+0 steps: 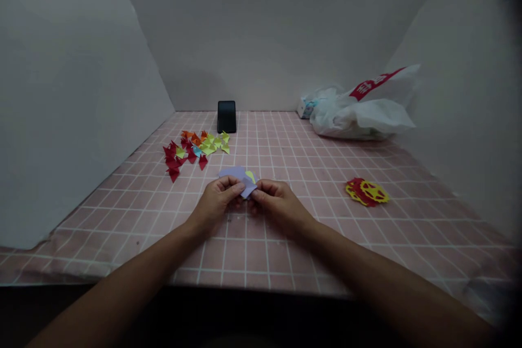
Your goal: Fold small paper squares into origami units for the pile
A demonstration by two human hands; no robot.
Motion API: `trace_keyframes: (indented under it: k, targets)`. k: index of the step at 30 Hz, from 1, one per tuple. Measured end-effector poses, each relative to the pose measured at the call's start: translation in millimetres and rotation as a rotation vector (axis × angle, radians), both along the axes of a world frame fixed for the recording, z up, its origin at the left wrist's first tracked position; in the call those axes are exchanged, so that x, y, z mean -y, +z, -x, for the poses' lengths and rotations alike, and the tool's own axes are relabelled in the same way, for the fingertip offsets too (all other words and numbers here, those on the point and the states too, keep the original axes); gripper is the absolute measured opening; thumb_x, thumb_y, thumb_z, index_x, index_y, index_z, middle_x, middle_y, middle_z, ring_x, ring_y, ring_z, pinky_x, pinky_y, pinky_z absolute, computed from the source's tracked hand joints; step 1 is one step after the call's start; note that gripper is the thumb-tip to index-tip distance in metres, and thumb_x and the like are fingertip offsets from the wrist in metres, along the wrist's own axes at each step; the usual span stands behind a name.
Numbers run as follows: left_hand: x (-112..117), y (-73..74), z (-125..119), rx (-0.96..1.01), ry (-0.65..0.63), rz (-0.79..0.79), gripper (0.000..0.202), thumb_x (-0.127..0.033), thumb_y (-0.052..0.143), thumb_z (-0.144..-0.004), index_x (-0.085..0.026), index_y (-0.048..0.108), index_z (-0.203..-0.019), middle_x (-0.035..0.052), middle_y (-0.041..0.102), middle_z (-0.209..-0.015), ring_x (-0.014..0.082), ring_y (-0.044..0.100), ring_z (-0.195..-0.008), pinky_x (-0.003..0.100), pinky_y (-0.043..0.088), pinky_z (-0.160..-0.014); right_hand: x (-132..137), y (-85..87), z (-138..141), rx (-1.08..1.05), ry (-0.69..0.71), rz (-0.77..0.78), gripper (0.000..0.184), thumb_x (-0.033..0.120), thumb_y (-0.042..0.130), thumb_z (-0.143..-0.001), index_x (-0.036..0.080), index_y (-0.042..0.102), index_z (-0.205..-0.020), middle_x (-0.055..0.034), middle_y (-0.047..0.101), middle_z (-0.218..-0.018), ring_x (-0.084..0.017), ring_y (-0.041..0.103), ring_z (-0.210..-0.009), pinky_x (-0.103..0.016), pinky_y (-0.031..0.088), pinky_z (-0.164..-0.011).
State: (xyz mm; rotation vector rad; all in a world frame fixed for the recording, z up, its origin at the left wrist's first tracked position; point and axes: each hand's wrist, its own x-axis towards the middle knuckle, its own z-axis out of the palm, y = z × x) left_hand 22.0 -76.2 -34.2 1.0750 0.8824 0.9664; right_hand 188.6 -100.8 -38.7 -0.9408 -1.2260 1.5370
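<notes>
Left hand (216, 199), right hand (278, 204): fingertips pinching lavender paper (235, 174). Likely light, floppy, tear-prone; hold by edges. Folded-paper pile (196, 149) at 10 o'clock.

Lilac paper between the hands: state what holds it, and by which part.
Both hands hold the lilac paper. The left hand pinches its near left edge, and the right hand pinches its near right corner. The far part sticks out free.

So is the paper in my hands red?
No, the paper pinched between left hand and right hand is pale purple; red pieces lie in the pile beyond.
</notes>
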Motion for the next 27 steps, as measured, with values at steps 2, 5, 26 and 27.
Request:
trace_keyframes:
  k: [2, 5, 26, 27]
  targets:
    - [-0.3, -2.2, 0.7, -0.041, 0.018, -0.045, 0.022, -0.034, 0.074, -0.077, -0.016, 0.062, -0.076, -0.0022, 0.058, -0.066, 0.0083, 0.05, -0.057, 0.022, 0.038, -0.057, 0.1, 0.9, 0.1, -0.033, 0.021, 0.024, 0.017, 0.035, 0.07, -0.079, 0.019, 0.068, -0.075, 0.0004, 0.061, -0.067, -0.011, 0.051, -0.058, -0.026, 0.04, -0.058]
    - [-0.5, -3.9, 1.4, -0.09, 0.04, -0.103, 0.021, -0.034, 0.072, -0.079, -0.016, 0.062, -0.078, -0.0018, 0.059, -0.066, 0.0096, 0.052, -0.058, 0.023, 0.04, -0.058, 0.7, 2.0, -0.3, -0.065, 0.036, 0.052, 0.018, 0.036, 0.072, -0.078, 0.019, 0.069, -0.076, -0.0005, 0.063, -0.068, -0.012, 0.053, -0.059, -0.026, 0.042, -0.059]
    - [2.4, -1.3, 0.5, -0.1, 0.018, -0.197, 0.021, -0.031, 0.071, -0.081, -0.018, 0.059, -0.092, -0.0048, 0.059, -0.064, 0.0086, 0.052, -0.053, 0.021, 0.041, -0.052, 1.6, 0.0, -1.2, -0.138, 0.088, 0.222, 0.024, 0.035, 0.069, -0.081, 0.015, 0.066, -0.069, 0.0005, 0.061, -0.057, -0.008, 0.051, -0.043, -0.022, 0.039, -0.044]
    - [3.1, 0.5, 0.7, -0.088, 0.023, -0.225, 0.023, -0.031, 0.07, -0.082, -0.019, 0.059, -0.099, -0.0053, 0.059, -0.063, 0.0092, 0.053, -0.054, 0.021, 0.042, -0.053, 1.6, 0.9, -1.3, -0.153, 0.082, 0.232, 0.024, 0.034, 0.068, -0.082, 0.015, 0.066, -0.068, 0.0003, 0.061, -0.056, -0.009, 0.051, -0.043, -0.022, 0.04, -0.043]
